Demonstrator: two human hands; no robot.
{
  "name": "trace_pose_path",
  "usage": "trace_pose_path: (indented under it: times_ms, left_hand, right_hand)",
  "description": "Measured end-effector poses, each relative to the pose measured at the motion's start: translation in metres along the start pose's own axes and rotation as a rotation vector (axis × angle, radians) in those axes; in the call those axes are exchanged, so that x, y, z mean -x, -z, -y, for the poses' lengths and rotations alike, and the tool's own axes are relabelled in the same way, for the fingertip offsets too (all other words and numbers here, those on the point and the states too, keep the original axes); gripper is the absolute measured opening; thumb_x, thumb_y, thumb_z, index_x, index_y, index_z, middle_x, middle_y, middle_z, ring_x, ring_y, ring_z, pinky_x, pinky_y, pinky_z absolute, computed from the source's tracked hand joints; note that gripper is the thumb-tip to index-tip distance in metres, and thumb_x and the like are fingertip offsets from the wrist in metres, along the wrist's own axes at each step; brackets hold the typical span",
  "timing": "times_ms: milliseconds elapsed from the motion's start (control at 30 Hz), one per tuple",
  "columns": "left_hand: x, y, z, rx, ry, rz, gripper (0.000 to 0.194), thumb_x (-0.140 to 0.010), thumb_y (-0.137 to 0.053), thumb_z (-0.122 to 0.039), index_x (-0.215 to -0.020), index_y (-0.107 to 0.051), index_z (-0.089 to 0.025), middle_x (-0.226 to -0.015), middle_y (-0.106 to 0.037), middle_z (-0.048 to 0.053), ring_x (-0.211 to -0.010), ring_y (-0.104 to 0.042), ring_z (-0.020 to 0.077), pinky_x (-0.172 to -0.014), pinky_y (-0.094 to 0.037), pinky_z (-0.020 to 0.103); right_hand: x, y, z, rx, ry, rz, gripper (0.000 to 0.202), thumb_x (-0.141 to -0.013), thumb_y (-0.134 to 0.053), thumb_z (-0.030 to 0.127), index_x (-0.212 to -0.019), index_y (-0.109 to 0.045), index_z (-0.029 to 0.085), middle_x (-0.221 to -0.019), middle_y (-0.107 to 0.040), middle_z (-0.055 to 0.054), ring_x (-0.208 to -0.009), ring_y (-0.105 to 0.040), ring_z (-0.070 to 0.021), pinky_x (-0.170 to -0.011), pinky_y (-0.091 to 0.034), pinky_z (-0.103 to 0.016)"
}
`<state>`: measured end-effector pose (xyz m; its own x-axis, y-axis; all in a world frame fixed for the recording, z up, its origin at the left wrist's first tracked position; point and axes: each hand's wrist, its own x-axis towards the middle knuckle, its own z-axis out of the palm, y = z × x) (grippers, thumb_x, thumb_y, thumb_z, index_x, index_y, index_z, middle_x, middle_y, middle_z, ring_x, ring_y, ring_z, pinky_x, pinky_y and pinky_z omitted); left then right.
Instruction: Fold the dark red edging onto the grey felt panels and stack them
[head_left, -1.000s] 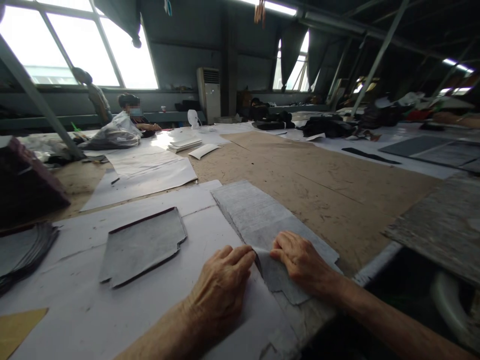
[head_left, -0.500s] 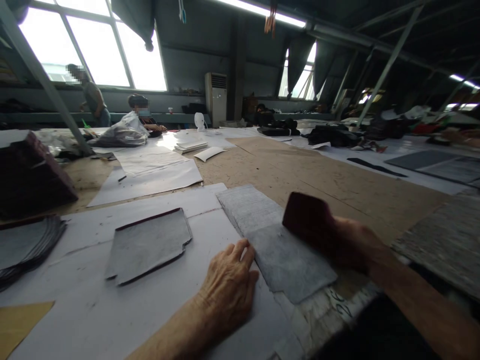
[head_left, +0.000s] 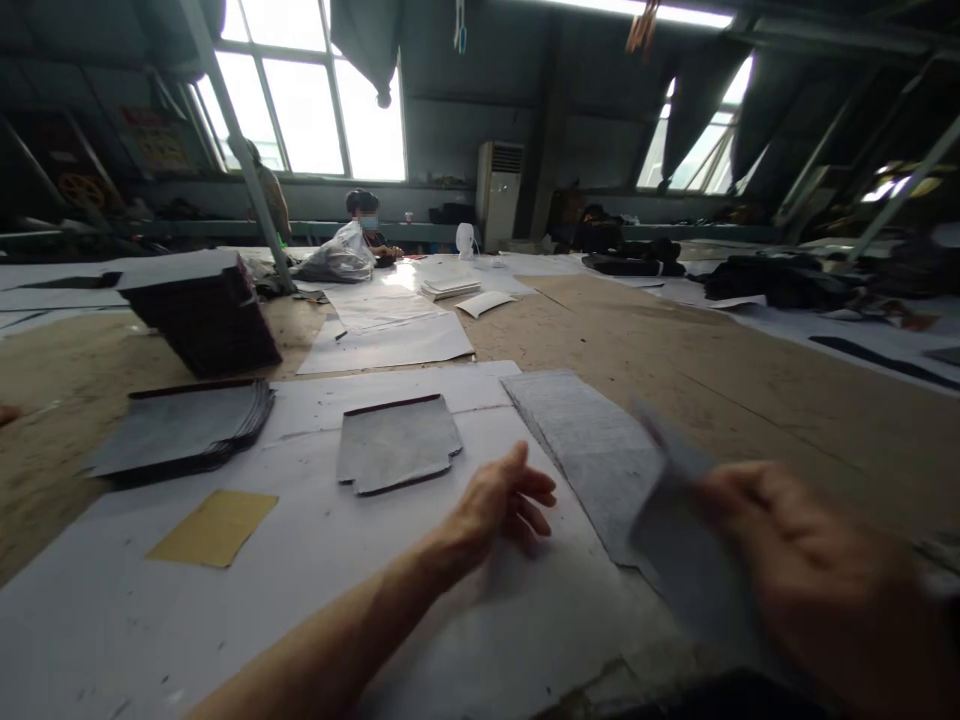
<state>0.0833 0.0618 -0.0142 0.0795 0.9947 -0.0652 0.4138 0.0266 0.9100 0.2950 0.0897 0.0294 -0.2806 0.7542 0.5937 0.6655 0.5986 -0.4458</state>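
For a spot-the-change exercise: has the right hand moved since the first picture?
Yes, the right hand has moved right, off the grey stack, holding a grey piece.

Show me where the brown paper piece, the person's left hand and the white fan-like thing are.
Brown paper piece [head_left: 214,527]: head view, middle of its flat top.
Left hand [head_left: 501,498]: head view, back of the hand.
White fan-like thing [head_left: 465,240]: head view, its rounded head.

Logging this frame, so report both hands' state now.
Left hand: open, fingers loosely curled, holding nothing, above the white paper.
Right hand: closed on a grey piece, blurred.
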Motion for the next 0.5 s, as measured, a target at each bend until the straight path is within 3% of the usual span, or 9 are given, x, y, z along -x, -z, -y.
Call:
trace_pose_path:
  times_ms: [33, 100, 167, 233, 367, 500]
  left_hand:
    - [0.008, 0.013, 0.002, 0.043, 0.052, 0.04, 0.088, -0.084, 0.014, -0.05, -0.104, -0.057, -0.001, -0.086, -0.062, 0.017, -0.068, -0.062, 0.0189, -0.056, -0.05, 0.029]
    - [0.027, 0.041, 0.007, 0.088, 0.144, 0.087, 0.089, -0.082, 0.005, -0.06, -0.098, -0.061, -0.001, -0.078, -0.063, 0.015, -0.062, -0.061, 0.0178, -0.053, -0.048, 0.027]
    - [0.049, 0.067, 0.014, 0.08, 0.232, 0.092, 0.07, -0.08, -0.026, -0.063, -0.094, -0.063, -0.005, -0.075, -0.064, 0.011, -0.061, -0.06, 0.0165, -0.053, -0.046, 0.024]
    - [0.069, 0.084, 0.019, 0.022, 0.313, 0.082, 0.046, -0.069, -0.053, -0.049, -0.087, -0.066, -0.008, -0.072, -0.064, 0.007, -0.061, -0.058, 0.0161, -0.051, -0.043, 0.022]
    - [0.091, 0.092, 0.025, -0.161, 0.385, 0.019, 0.022, -0.056, -0.063, -0.022, -0.076, -0.068, -0.014, -0.062, -0.062, 0.0, -0.057, -0.055, 0.0151, -0.046, -0.037, 0.02]
    - [0.099, 0.082, 0.026, -0.316, 0.319, -0.125, 0.024, -0.056, -0.055, -0.012, -0.077, -0.066, -0.017, -0.071, -0.062, -0.001, -0.067, -0.054, 0.0148, -0.056, -0.039, 0.022]
  right_hand:
    - [0.009, -0.014, 0.017, -0.027, 0.051, 0.032, 0.02, -0.086, -0.049, 0.032, -0.07, -0.05, 0.021, -0.054, -0.048, 0.0, -0.046, -0.046, -0.0115, -0.043, -0.036, -0.023]
    - [0.031, -0.048, 0.051, -0.139, 0.271, 0.096, 0.022, -0.087, -0.041, 0.021, -0.066, -0.045, 0.02, -0.058, -0.05, -0.002, -0.052, -0.049, -0.0135, -0.047, -0.038, -0.025]
    - [0.052, -0.083, 0.083, -0.21, 0.403, 0.119, 0.021, -0.084, -0.036, 0.014, -0.066, -0.044, 0.018, -0.061, -0.049, -0.004, -0.056, -0.049, -0.0155, -0.049, -0.037, -0.027]
    - [0.071, -0.112, 0.109, -0.234, 0.446, 0.103, 0.02, -0.082, -0.035, 0.012, -0.065, -0.044, 0.018, -0.06, -0.048, -0.005, -0.056, -0.046, -0.0179, -0.048, -0.034, -0.03]
    - [0.091, -0.139, 0.14, -0.263, 0.52, 0.147, 0.019, -0.075, -0.037, 0.009, -0.062, -0.048, 0.016, -0.058, -0.048, -0.007, -0.054, -0.044, -0.0203, -0.044, -0.031, -0.031]
    - [0.079, -0.129, 0.132, -0.428, 0.63, 0.292, 0.017, -0.075, -0.04, 0.008, -0.066, -0.053, 0.015, -0.063, -0.053, -0.006, -0.059, -0.047, -0.0181, -0.049, -0.039, -0.029]
